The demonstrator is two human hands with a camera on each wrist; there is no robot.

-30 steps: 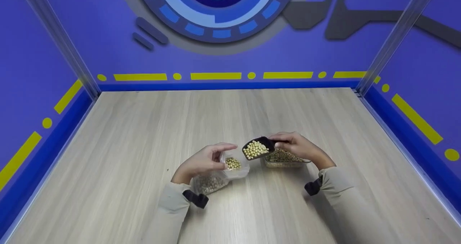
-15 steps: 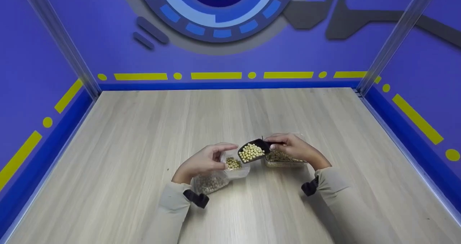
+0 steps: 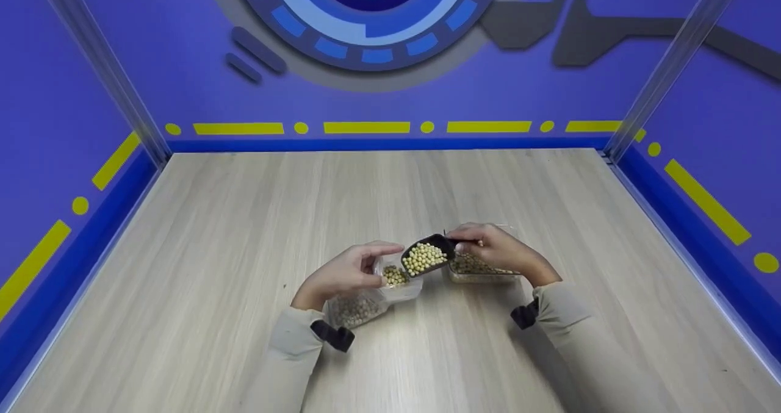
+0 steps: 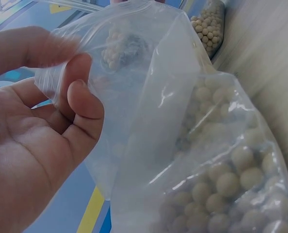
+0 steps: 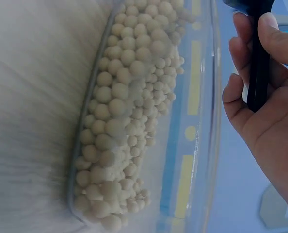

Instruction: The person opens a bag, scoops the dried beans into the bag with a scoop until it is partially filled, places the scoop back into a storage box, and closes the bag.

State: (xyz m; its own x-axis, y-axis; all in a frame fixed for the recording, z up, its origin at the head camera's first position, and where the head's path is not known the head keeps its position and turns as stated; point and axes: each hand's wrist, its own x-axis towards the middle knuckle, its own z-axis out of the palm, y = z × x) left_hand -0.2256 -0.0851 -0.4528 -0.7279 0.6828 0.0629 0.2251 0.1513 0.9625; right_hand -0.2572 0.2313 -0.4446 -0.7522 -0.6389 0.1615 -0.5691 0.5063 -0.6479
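My left hand (image 3: 345, 272) pinches the top edge of a clear zip bag (image 4: 151, 111), keeping its mouth spread. Pale yellow soybeans (image 4: 226, 187) fill the lower part of the bag, which slumps on the table. With my right hand (image 3: 503, 248) I grip the handle of a black scoop (image 3: 439, 242). A heap of soybeans (image 3: 425, 258) lies in the scoop, whose front lip overlaps the bag's mouth in the head view. Seen from the left wrist, the scoop shows only blurred through the plastic. Under my right hand stands a clear rectangular container (image 3: 485, 278) of soybeans.
The wood-grain table (image 3: 274, 205) is enclosed by blue-purple panels (image 3: 390, 108) at the back and both sides. Black wrist cameras (image 3: 332, 336) sit at both cuffs, close over the tabletop.
My right hand has carried the scoop a little left, from beside the bag to its mouth, and tipped it slightly. The left hand and bag stay where they were.
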